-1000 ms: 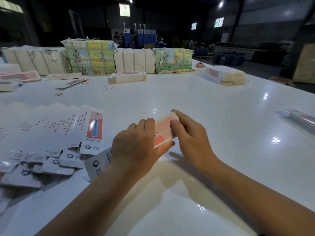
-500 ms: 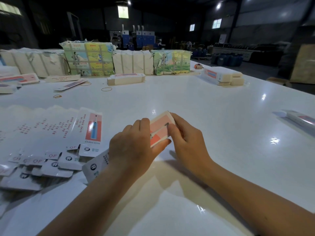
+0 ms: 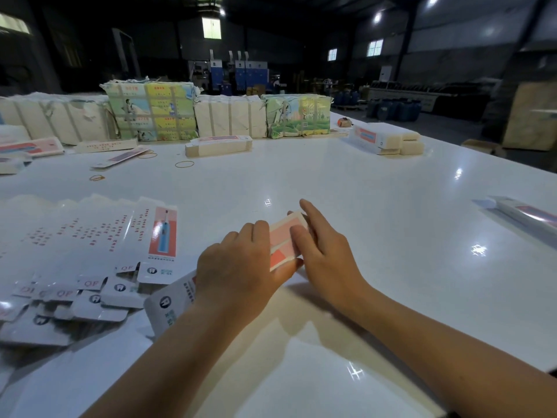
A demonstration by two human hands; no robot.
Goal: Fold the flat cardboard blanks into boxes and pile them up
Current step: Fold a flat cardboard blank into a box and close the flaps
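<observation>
A long white and pink carton (image 3: 283, 241) lies slanted on the white table (image 3: 376, 191) in front of me. My left hand (image 3: 241, 263) grips its middle, fingers over the top and thumb under its near side. My right hand (image 3: 322, 245) holds the carton's far end, thumb on the pink top face and index finger stretched along the far edge. The carton's near end (image 3: 168, 303) sticks out below my left wrist. A fanned spread of flat blanks (image 3: 90, 236) lies to the left. One folded box (image 3: 530, 217) lies at the right edge.
Strapped bundles of blanks (image 3: 150, 111) line the far side. A banded stack (image 3: 218, 144) and another stack of boxes (image 3: 385, 138) sit in front of them. Rubber bands (image 3: 184, 164) lie loose on the far left part. A dark factory hall lies beyond.
My right index finger has straightened along the carton's far end and the thumb has come onto its top. The left hand keeps its grip.
</observation>
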